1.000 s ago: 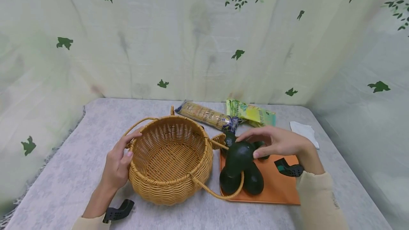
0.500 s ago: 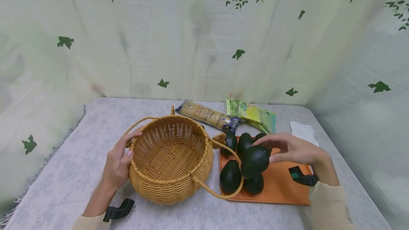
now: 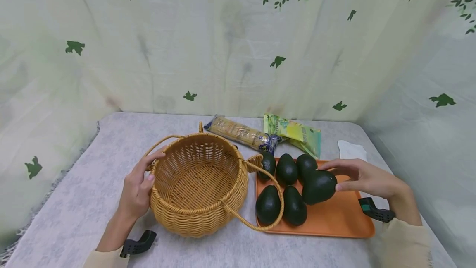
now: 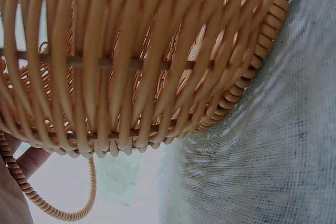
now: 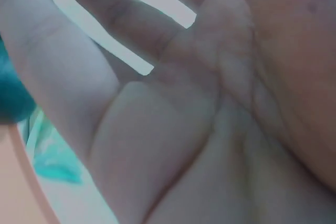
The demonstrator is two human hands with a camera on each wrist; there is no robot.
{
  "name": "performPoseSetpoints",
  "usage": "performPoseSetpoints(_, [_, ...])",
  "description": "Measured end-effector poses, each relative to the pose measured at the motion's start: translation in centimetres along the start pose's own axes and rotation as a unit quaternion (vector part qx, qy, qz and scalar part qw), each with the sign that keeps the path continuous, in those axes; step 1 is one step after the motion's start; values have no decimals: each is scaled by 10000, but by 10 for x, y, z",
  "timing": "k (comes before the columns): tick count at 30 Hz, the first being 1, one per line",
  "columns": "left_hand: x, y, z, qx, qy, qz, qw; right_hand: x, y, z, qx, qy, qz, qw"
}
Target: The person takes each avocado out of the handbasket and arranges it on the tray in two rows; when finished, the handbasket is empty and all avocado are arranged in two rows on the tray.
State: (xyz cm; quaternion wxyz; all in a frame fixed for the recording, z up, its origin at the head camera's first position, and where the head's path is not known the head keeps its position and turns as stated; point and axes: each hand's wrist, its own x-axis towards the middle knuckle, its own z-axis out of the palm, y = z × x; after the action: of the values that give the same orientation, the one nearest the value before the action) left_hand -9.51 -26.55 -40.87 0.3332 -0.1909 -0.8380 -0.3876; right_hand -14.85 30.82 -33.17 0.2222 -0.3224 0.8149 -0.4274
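My left hand grips the left rim of a round wicker basket, which stands on the table with nothing inside. Its woven side fills much of the left wrist view. In the head view my right hand pinches a dark green avocado between thumb and fingers, over the orange tray. Several other avocados lie on the tray's left half, in a back and a front row. One basket handle hangs over the front-left avocado. The palm fills most of the right wrist view.
Behind the tray lie a clear pack of noodles and green-yellow packets. A white tissue lies at the right rear. The other handle sticks out on the basket's left. A leaf-print cloth hangs behind the table.
My right hand has moved right across the tray with the avocado, from beside the basket handle, uncovering the avocados behind it. My left hand and the basket stay put.
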Motion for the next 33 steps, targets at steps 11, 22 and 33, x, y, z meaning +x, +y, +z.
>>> performPoseSetpoints(11, [0, -1, 1, -110, 39, 77, 9999, -10, 22, 3, 334, -524, 637, 9960])
performPoseSetpoints(22, [0, -1, 1, -68, 6, 51, 10000, 1, 35, 12, 299, -972, 1073, 9890])
performPoseSetpoints(33, [1, -2, 1, -205, 32, 61, 9998, 8, 37, 16, 123, -494, 1252, 9908])
